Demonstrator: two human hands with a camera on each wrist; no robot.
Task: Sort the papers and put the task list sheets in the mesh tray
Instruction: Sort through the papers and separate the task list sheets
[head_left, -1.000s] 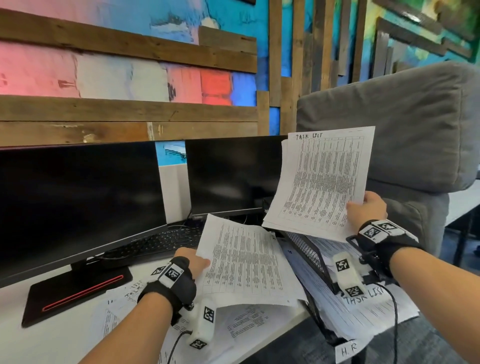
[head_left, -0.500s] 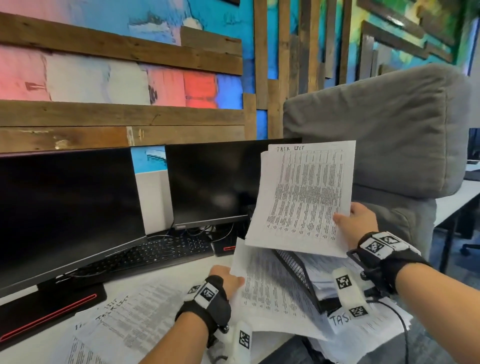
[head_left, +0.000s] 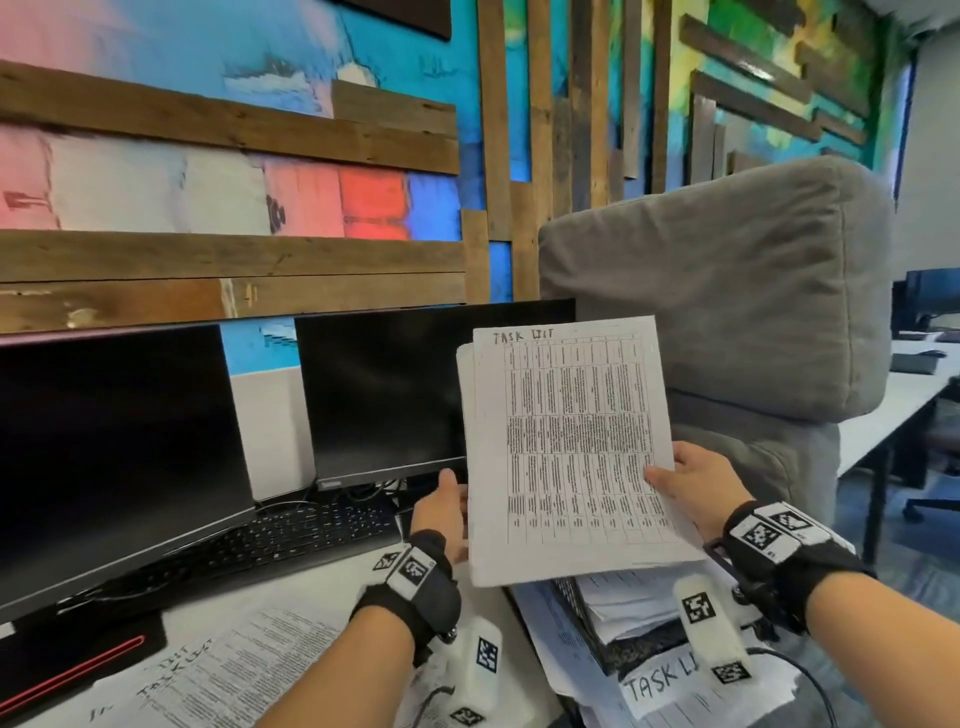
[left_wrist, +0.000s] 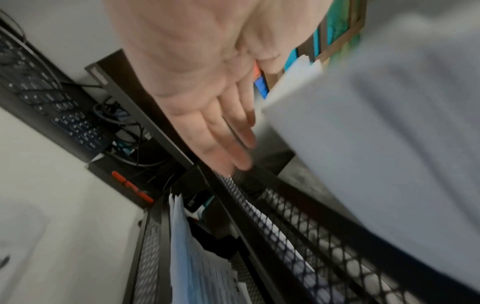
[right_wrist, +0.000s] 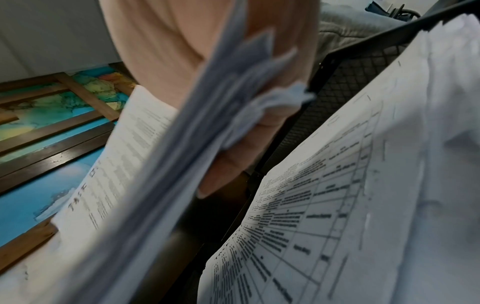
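My right hand (head_left: 683, 480) pinches the lower right edge of a stack of task list sheets (head_left: 569, 447), headed "TASK LIST", held almost upright above the black mesh tray (head_left: 574, 597). The right wrist view shows its fingers (right_wrist: 233, 160) curled behind the stack (right_wrist: 166, 168). More printed sheets (right_wrist: 337, 195) lie in the tray. My left hand (head_left: 441, 506) is beside the stack's left edge, holding nothing. Its palm is flat and its fingers (left_wrist: 215, 131) are straight. I cannot tell whether it touches the paper (left_wrist: 376, 144).
More sheets (head_left: 234, 670) lie spread on the white desk at the lower left. A keyboard (head_left: 291, 535) and two dark monitors (head_left: 119, 447) stand behind them. A grey padded chair (head_left: 727, 312) rises behind the tray. A "TASK LI" label (head_left: 657, 686) hangs at the tray's front.
My left hand no longer holds the sheet it carried from the desk; it has risen to the stack's left edge with straight fingers. The stack has come lower and more upright.
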